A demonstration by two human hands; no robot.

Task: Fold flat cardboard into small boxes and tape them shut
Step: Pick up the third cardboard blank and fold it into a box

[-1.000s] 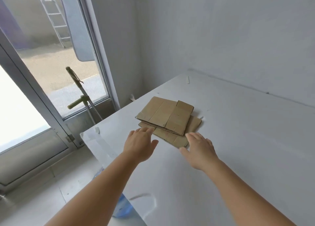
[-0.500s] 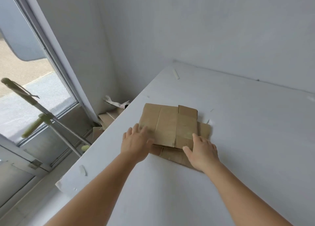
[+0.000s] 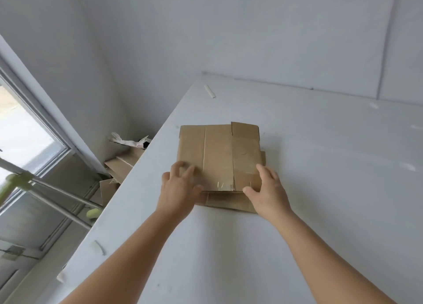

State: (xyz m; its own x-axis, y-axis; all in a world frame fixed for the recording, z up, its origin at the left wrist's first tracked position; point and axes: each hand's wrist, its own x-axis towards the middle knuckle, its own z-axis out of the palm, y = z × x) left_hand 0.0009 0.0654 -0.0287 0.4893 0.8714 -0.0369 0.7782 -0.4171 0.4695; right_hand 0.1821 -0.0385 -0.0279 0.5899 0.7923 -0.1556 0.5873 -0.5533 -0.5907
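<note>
A small stack of flat brown cardboard lies on the white table (image 3: 320, 189). The top cardboard sheet (image 3: 219, 152) has creases and flap slits, and a lower sheet (image 3: 226, 201) sticks out beneath its near edge. My left hand (image 3: 180, 187) grips the top sheet's near left corner, fingers curled on top and thumb at the edge. My right hand (image 3: 267, 189) pinches the near right corner, fingers on top and thumb against the near edge.
The table's left edge runs diagonally, with a drop to the floor beyond it. More cardboard pieces (image 3: 119, 166) lie on the floor beside it. A pole stand (image 3: 45, 189) and a window are at left. A small white stick (image 3: 210, 91) lies at the table's far corner.
Both hands reached forward from the near side of the stack and closed on the top sheet's near corners. The view moved closer and turned right.
</note>
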